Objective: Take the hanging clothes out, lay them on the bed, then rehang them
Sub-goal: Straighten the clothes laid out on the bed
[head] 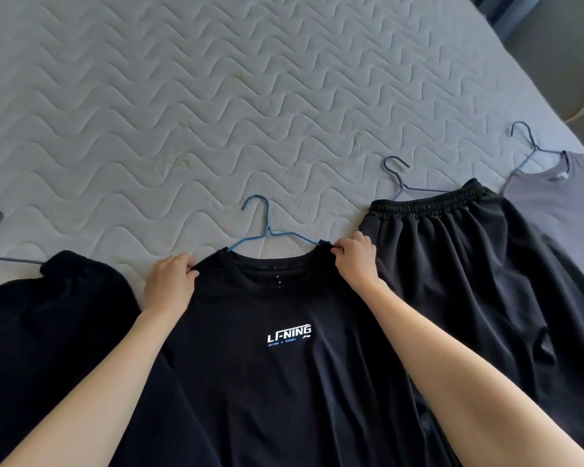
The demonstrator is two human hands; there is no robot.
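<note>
Cloth pinched in both hands: your left hand (171,281) and right hand (356,261) each clamp a shoulder of the black T-shirt (284,365), flat on the bed (216,96). Between your grips, the blue hanger (269,228) seems loosely seated; an uneven lift could slip it out.

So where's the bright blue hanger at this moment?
Head view, centre: the blue hanger lies on the mattress, its arms tucked into the collar of the black logo T-shirt, between the left hand and right hand.
</note>
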